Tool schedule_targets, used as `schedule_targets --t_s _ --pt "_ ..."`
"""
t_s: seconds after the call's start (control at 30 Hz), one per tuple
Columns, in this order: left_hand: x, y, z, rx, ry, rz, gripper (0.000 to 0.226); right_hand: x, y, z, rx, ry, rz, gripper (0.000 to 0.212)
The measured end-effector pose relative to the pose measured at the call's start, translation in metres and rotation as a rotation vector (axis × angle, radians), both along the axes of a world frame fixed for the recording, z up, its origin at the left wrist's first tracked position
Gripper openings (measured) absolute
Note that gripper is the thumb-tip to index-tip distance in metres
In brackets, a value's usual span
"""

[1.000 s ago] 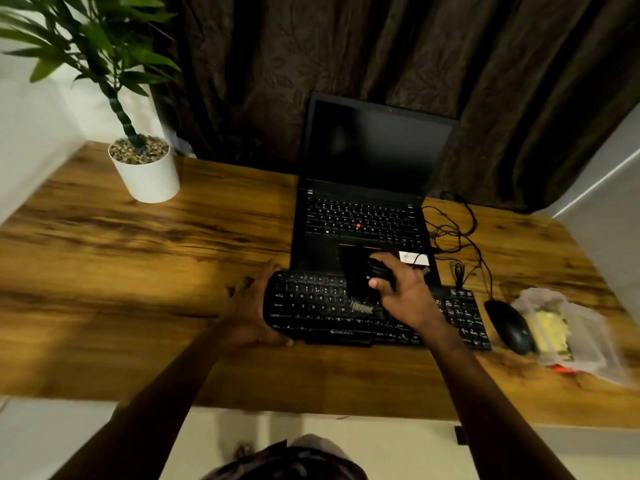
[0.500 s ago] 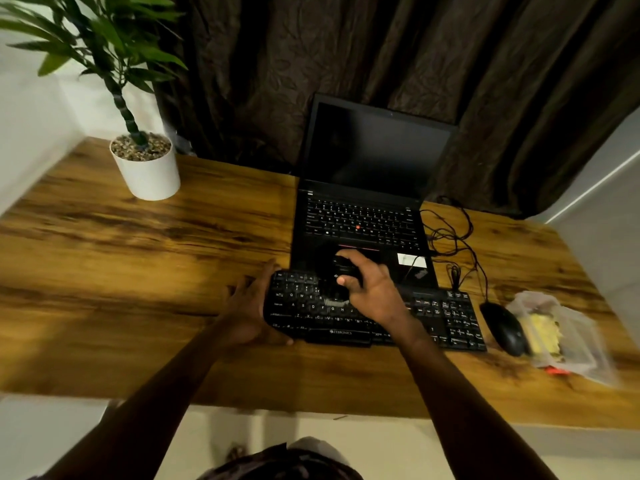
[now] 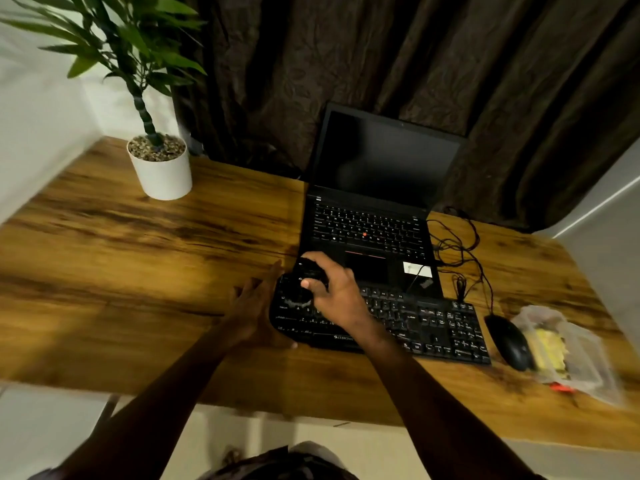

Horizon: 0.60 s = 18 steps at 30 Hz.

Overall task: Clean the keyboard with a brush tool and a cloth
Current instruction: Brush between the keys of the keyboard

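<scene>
A black keyboard (image 3: pixel 429 320) lies on the wooden desk (image 3: pixel 138 271) in front of an open laptop (image 3: pixel 374 216). My right hand (image 3: pixel 336 296) grips a black brush tool (image 3: pixel 301 285) whose head rests on the keys at the keyboard's left end. My left hand (image 3: pixel 256 306) lies against the keyboard's left edge, fingers spread, bracing it. The brush is dark and blurred against the keys. No cloth can be made out apart from a yellow item inside a clear bag at the right.
A black mouse (image 3: pixel 509 341) sits just right of the keyboard, its cable (image 3: pixel 460 244) looped behind. A clear plastic bag (image 3: pixel 568 351) with a yellow item lies at the right edge. A potted plant (image 3: pixel 159 168) stands back left. A dark curtain (image 3: pixel 381 64) hangs behind.
My right hand has swept the brush leftward along the keyboard, from its middle to its left end. My left hand stays at the left edge.
</scene>
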<state>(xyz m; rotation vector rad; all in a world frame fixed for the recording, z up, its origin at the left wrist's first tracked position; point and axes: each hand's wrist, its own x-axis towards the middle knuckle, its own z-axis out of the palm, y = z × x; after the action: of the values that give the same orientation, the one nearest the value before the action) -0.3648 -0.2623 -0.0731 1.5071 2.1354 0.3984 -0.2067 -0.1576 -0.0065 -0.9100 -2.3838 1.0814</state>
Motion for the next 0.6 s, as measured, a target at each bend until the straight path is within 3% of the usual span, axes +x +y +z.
schedule_targets --t_s 0.2,0.47,0.6 --pt "0.002 -0.002 0.003 -0.002 0.019 0.002 0.162 -0.005 -0.008 -0.003 -0.050 -0.052 0.023 0.037" --pt "0.002 -0.006 0.007 0.042 -0.017 -0.023 0.159 0.018 0.004 0.007 0.012 -0.267 0.087 0.043" --pt "0.004 -0.004 0.012 0.011 -0.010 -0.025 0.159 0.010 -0.006 0.005 0.034 -0.246 0.090 0.043"
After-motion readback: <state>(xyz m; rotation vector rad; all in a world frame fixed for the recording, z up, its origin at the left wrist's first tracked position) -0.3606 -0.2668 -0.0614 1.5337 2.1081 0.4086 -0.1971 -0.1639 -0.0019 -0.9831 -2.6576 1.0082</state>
